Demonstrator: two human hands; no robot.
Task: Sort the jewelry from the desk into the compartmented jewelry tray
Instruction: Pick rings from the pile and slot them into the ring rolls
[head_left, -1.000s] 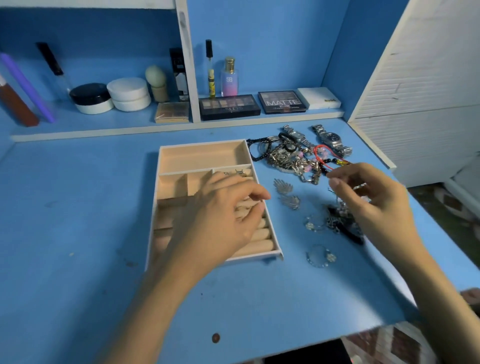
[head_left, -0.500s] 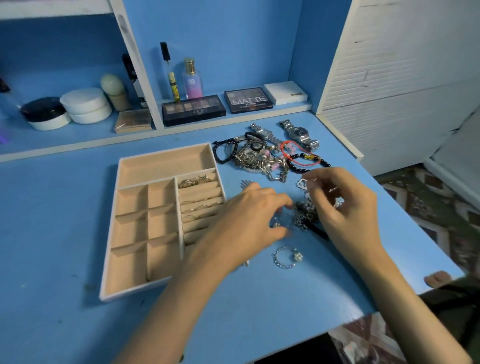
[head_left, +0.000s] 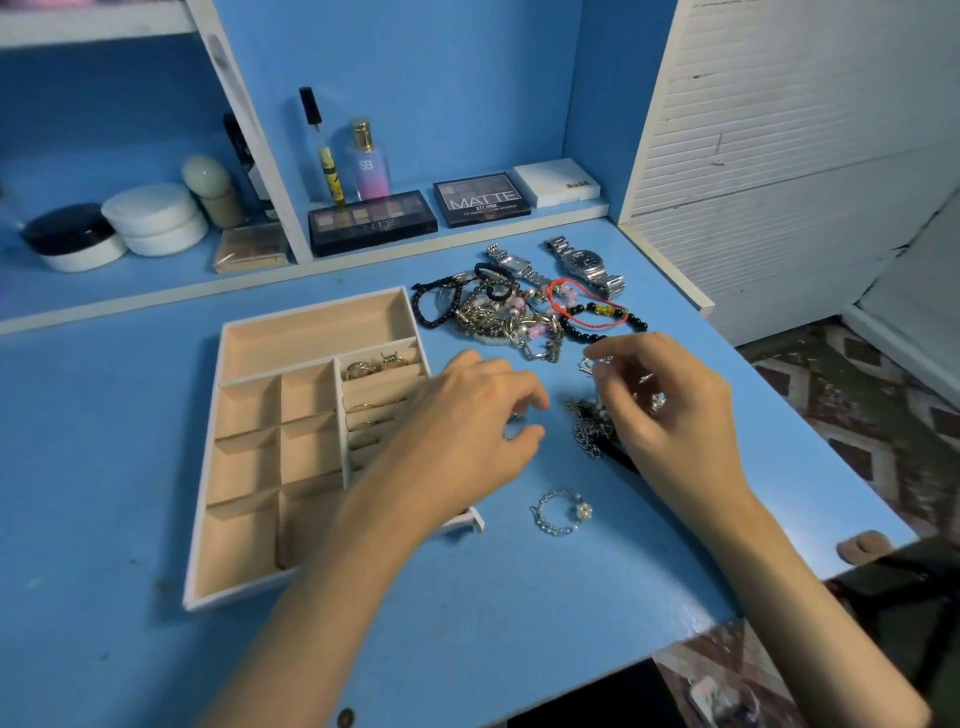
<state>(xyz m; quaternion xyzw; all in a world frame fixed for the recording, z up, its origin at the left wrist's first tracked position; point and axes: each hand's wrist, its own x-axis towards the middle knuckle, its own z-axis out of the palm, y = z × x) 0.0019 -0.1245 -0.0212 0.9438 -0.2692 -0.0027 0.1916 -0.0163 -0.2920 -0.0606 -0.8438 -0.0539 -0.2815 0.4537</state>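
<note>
The beige compartmented jewelry tray (head_left: 311, 332) lies left of centre on the blue desk, with a few rings (head_left: 371, 366) in its ring rolls. My left hand (head_left: 467, 421) reaches across the tray's right side. Its thumb and fingers curl around a small silver piece (head_left: 511, 417) on the desk; whether they grip it is unclear. My right hand (head_left: 675, 415) hovers over a heap of chains (head_left: 589, 428) and pinches a small silver piece (head_left: 588, 364) at its fingertips. A small beaded bracelet with a pearl (head_left: 561, 512) lies loose near the front.
A tangle of bracelets (head_left: 498, 317), a red cord bracelet (head_left: 576, 306) and two metal watches (head_left: 584, 262) lie behind my hands. Makeup palettes (head_left: 371, 221), bottles and jars stand on the back shelf. The desk edge and a white cabinet (head_left: 779, 208) are on the right.
My left hand has left the tray's ring rolls and moved right onto the desk beside the tray. My right hand has come down over the chain heap. The view has shifted right.
</note>
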